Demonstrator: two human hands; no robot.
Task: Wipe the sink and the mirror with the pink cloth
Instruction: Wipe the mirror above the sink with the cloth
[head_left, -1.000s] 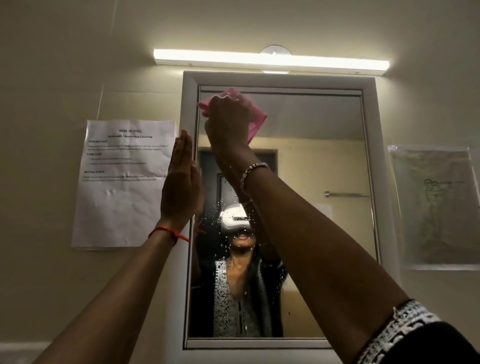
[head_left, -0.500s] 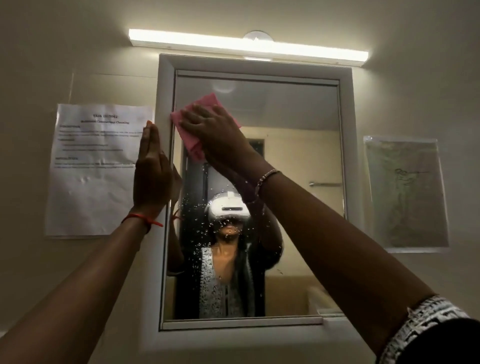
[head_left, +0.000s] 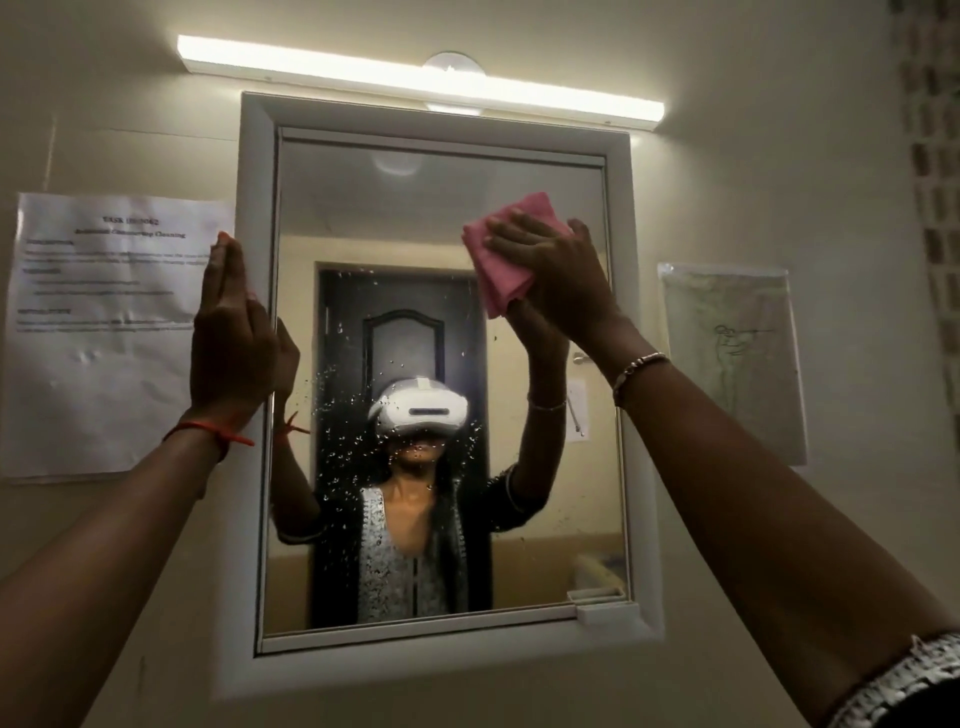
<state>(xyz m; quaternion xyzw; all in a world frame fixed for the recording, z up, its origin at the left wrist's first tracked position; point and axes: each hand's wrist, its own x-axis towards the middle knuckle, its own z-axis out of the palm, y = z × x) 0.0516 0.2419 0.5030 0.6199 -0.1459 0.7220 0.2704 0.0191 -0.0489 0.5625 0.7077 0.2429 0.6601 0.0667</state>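
The white-framed mirror (head_left: 618, 395) hangs on the wall straight ahead, its glass speckled with water drops in the middle. My right hand (head_left: 558, 275) presses the folded pink cloth (head_left: 501, 265) flat against the glass in the upper right part of the mirror. My left hand (head_left: 231, 332) lies flat with fingers together against the mirror's left frame edge, holding nothing. The sink is out of view.
A lit tube light (head_left: 415, 78) runs above the mirror. A printed paper sheet (head_left: 104, 332) is taped to the wall on the left. A drawing in a plastic sleeve (head_left: 732, 358) hangs on the right. A small white ledge (head_left: 605, 610) sits at the mirror's lower right corner.
My right hand has swept the pink cloth from the mirror's upper left across to its upper right. The left hand stays on the left frame.
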